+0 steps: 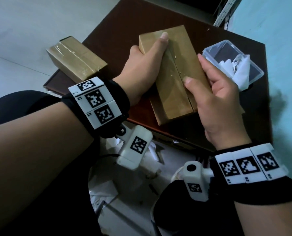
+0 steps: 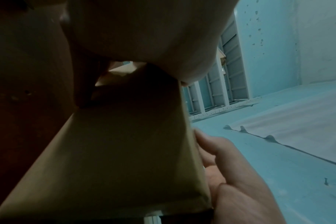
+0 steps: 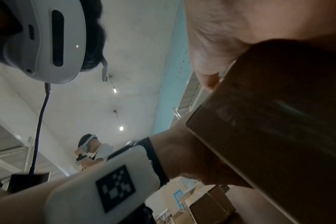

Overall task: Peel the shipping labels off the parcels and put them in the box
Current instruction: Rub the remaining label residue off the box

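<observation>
A: Nearest first. The right hand [image 1: 216, 97] is being curled round the near right edge of the parcel [image 1: 174, 72], thumb lying on top by the centre seam. The left hand [image 1: 147, 65] is being wrapped round the far left corner, thumb laid across the top face. Both are gripping the parcel.

B: Label status?

A: No label is being seen on the top face, only brown tape and a few paper flecks along the seam. Judged: the parcel is being turned to find a labelled face, or it is already stripped. Cannot be told which.

B: How should the step be handled?

A: The parcel is best kept gripped at opposite corners, as now, and rotated low over the table [image 1: 118, 29]. If a label is found, one corner is to be lifted with a nail and pulled flat and slow so tearing is avoided.

B: Edges, room?

A: The near end of the parcel is being held out past the table's near edge, so a slip drops it toward the lap. The clear box [image 1: 258, 74] is sitting just beside the right hand, white peeled labels [image 1: 239, 70] already inside and spilling over its near rim; a wide swing could knock it. A second parcel [image 1: 77, 58] is lying well apart at the far left, overhanging the table corner. Open tabletop is being left beyond the parcel.
</observation>
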A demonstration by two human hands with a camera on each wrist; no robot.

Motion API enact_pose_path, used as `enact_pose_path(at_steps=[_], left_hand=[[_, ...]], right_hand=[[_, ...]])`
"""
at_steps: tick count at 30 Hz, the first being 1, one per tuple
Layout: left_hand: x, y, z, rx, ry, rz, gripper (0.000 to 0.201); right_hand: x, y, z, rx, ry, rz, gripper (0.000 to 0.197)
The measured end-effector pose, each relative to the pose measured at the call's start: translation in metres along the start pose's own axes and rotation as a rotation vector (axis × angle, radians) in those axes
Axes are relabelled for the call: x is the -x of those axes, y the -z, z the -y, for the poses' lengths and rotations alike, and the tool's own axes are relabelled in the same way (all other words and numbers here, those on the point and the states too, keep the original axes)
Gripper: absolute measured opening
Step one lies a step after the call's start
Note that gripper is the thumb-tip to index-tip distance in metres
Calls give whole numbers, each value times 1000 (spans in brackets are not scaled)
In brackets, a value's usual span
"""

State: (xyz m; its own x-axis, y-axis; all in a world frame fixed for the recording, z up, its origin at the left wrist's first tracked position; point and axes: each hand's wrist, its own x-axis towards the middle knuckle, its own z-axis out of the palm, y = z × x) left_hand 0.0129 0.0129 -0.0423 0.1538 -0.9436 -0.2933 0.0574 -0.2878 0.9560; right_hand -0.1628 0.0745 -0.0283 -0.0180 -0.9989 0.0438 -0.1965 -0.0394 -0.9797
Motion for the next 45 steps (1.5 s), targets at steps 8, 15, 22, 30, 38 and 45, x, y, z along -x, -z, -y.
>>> enact_pose_path(at_steps=[8,15,22,30,38,45], left_hand=[[1,3,0,33,-83,-44,87],[13,-2,-2,16,-56,-87,60],[8,1,-3,23,-73,-63,72],[3,7,-2,42,-59,-31,78],[7,-2,2,-11,-277,228,121],[18,4,-8,-197,-366,463,147]], right_hand=[[0,4,5,-140,-86,106,66],[1,-1,-2,-151,-56,23,60],[-2,1,-6,-83,-9,70,66],[1,0,-7,-94,6,108,65],[-6,-4,-13,-82,110,-111,49],[-12,3,-16,-165,178,-94,63]])
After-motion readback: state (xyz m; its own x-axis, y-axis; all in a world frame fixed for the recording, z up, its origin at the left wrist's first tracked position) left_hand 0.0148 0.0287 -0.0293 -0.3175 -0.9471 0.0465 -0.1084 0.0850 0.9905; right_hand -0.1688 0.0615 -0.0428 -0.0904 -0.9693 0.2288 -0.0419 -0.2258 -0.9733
